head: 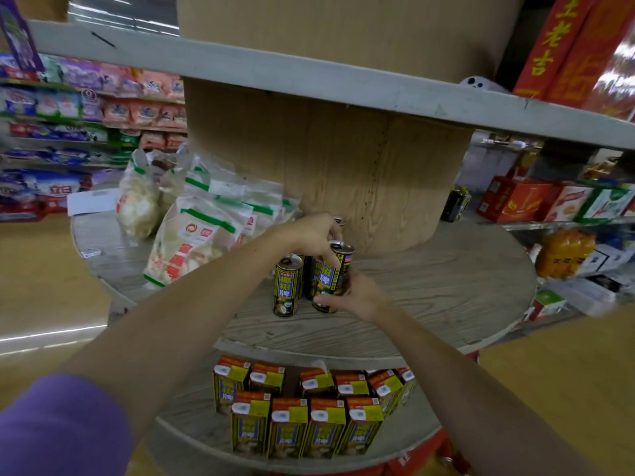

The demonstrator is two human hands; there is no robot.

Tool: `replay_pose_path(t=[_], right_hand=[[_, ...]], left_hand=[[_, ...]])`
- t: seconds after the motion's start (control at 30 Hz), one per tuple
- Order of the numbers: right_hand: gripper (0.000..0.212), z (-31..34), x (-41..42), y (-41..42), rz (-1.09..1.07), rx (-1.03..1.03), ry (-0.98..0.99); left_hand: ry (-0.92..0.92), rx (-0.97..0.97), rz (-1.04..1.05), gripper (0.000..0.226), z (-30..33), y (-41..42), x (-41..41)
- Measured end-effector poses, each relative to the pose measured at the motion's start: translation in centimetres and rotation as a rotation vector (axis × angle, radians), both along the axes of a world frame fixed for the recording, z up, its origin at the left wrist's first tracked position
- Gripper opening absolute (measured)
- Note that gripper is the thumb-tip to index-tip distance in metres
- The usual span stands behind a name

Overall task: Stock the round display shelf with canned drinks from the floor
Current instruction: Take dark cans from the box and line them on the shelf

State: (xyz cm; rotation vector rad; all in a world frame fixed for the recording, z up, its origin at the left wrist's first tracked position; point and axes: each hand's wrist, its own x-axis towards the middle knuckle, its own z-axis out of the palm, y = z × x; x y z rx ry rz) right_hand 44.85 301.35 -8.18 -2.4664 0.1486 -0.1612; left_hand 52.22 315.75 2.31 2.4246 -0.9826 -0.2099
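Several black and yellow drink cans stand in a small cluster on the middle tier of the round wooden display shelf (446, 290), close to its wide central column (326, 173). My right hand (360, 297) grips the lower part of one can (335, 276), which leans slightly. My left hand (316, 235) reaches over the cluster from above, its fingers curled on the top of that same can. Another can (287, 286) stands upright just to the left, apart from both hands. More cans behind are partly hidden by my left hand.
Bags of white snacks (192, 231) lean on the left of the same tier. The tier below holds several yellow drink cartons (305, 427). An upper tier (309, 73) overhangs, bearing red boxes (577, 46) at right. Store shelves stand on both sides.
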Motion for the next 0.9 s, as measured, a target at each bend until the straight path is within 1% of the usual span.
replay_pose_path(t=[0.1, 0.17, 0.27, 0.4, 0.57, 0.7, 0.9], right_hand=[[0.073, -0.8, 0.5, 1.1, -0.078, 0.061, -0.051], [0.074, -1.7, 1.2, 1.7, -0.108, 0.060, -0.049], [0.076, -2.4, 1.6, 2.6, -0.092, 0.037, -0.032], [0.075, -3.3, 1.6, 3.1, -0.061, -0.040, 0.001], [0.075, -4.2, 2.2, 3.0, -0.084, -0.019, 0.035], [0.080, -4.9, 2.4, 2.6, -0.056, -0.021, 0.099], [0.079, -5.0, 3.4, 2.7, -0.100, 0.005, 0.081]], left_hand=[[-0.046, -0.006, 0.050, 0.071, -1.1, 0.2, 0.3], [-0.085, -0.008, 0.082, 0.071, -2.1, 0.2, 0.5], [-0.132, 0.042, 0.072, 0.069, -2.9, 0.4, 0.7], [-0.129, 0.096, -0.003, 0.063, -3.1, 0.9, 1.1], [-0.172, 0.142, -0.042, 0.054, -3.9, 0.7, 1.2], [-0.252, 0.191, -0.057, 0.051, -4.7, 0.6, 1.1], [-0.275, 0.225, -0.054, 0.045, -5.4, -0.2, 1.4]])
